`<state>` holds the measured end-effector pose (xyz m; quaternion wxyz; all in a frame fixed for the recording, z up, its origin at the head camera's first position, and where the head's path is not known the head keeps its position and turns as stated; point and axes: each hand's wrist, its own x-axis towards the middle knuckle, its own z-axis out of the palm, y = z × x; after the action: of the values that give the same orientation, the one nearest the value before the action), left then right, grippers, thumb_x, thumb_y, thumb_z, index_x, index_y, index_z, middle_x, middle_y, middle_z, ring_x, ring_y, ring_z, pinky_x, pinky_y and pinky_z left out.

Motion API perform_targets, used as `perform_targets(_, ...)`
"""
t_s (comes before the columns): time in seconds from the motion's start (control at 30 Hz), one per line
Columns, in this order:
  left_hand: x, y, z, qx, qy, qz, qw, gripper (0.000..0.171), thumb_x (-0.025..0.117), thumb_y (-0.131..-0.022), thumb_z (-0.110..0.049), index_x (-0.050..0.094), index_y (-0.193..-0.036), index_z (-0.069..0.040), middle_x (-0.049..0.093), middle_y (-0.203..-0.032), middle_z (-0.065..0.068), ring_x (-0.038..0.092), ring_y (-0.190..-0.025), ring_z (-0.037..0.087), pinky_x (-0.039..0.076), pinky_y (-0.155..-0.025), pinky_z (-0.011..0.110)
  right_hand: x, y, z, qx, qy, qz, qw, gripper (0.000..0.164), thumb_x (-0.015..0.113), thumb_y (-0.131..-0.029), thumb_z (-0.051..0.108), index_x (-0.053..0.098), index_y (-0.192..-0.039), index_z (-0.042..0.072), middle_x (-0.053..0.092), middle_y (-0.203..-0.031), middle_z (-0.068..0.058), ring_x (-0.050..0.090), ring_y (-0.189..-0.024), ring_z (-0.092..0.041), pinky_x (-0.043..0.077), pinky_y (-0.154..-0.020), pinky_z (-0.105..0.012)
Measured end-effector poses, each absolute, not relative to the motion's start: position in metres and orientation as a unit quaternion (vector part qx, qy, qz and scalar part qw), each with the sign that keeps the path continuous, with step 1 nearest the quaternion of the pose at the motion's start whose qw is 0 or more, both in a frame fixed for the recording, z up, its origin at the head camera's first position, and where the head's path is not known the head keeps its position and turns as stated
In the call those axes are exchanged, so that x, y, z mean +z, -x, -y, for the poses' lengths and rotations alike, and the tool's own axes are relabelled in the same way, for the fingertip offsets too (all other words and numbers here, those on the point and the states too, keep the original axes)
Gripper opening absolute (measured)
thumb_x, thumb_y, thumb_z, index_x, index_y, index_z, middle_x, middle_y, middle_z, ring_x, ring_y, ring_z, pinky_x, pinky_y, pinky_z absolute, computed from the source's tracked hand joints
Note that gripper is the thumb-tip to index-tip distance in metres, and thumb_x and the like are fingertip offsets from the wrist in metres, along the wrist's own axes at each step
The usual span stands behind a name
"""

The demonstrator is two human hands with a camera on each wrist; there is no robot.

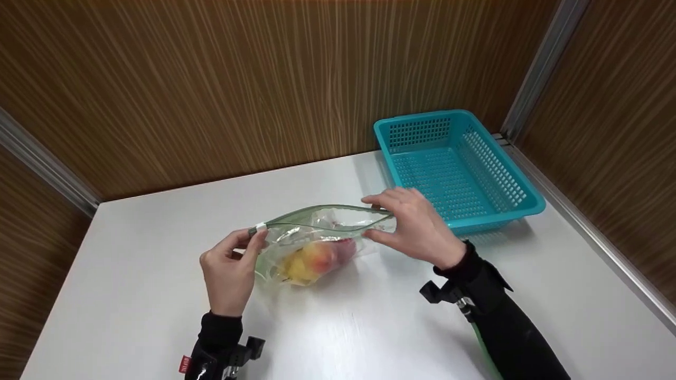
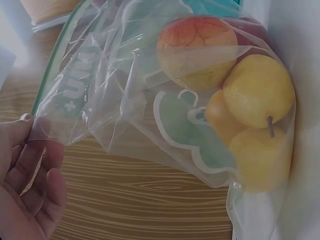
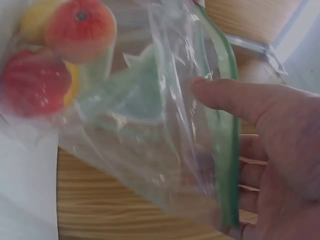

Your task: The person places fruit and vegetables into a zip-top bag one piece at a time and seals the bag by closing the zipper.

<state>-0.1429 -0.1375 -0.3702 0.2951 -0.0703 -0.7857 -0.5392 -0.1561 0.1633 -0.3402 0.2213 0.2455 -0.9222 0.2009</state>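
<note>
A clear zip bag [image 1: 280, 248] with a green-edged mouth sags between both hands, its mouth gaping. Inside at the bottom lie yellow pears [image 2: 260, 92], a red-and-yellow round fruit [image 1: 319, 257] and a deep red fruit [image 3: 36, 82]. My left hand [image 1: 232, 269] pinches the left end of the mouth beside a white slider [image 1: 261, 227]. At the mouth's right end, my right hand [image 1: 420, 227] holds the bag, the thumb on the near side and the fingers behind; the right wrist view shows the same hold.
An empty turquoise plastic basket [image 1: 449, 174] stands at the back right of the white table [image 1: 148, 253]. Wood-patterned panels [image 1: 253, 84] with metal corner strips rise behind and at both sides. Black wrist cameras sit on both sleeves.
</note>
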Motion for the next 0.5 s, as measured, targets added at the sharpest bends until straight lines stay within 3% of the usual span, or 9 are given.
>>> perform_targets(0.17, -0.370, 0.140, 0.135, -0.530, 0.092, 0.787, 0.302, 0.012, 0.072, -0.083, -0.023, 0.074, -0.083, -0.012, 0.072, -0.068, 0.003, 0.063, -0.056, 0.012, 0.045, -0.052, 0.013, -0.348, 0.156, -0.150, 0.211, -0.272, 0.902, 0.261, 0.034, 0.077, -0.078, 0.029, 0.069, -0.108, 0.016, 0.071, -0.088, 0.002, 0.062, -0.085, -0.012, 0.049, -0.078, -0.031)
perform_targets(0.33, -0.370, 0.139, 0.134, -0.528, 0.101, 0.785, 0.309, 0.011, 0.071, -0.084, -0.022, 0.074, -0.084, -0.011, 0.072, -0.068, 0.003, 0.063, -0.059, 0.003, 0.045, -0.053, 0.013, -0.350, 0.156, -0.149, 0.249, -0.261, 0.890, 0.280, 0.014, 0.072, -0.084, 0.025, 0.072, -0.091, 0.014, 0.069, -0.080, 0.001, 0.059, -0.076, -0.010, 0.050, -0.069, -0.026)
perform_targets(0.5, -0.370, 0.138, 0.134, -0.532, 0.101, 0.782, 0.307, 0.012, 0.070, -0.085, -0.021, 0.074, -0.091, -0.012, 0.072, -0.070, 0.004, 0.061, -0.063, -0.001, 0.046, -0.054, 0.013, -0.352, 0.157, -0.150, 0.264, -0.256, 0.888, 0.277, 0.016, 0.064, -0.090, 0.028, 0.070, -0.083, 0.015, 0.066, -0.075, 0.001, 0.057, -0.073, -0.009, 0.048, -0.066, -0.025)
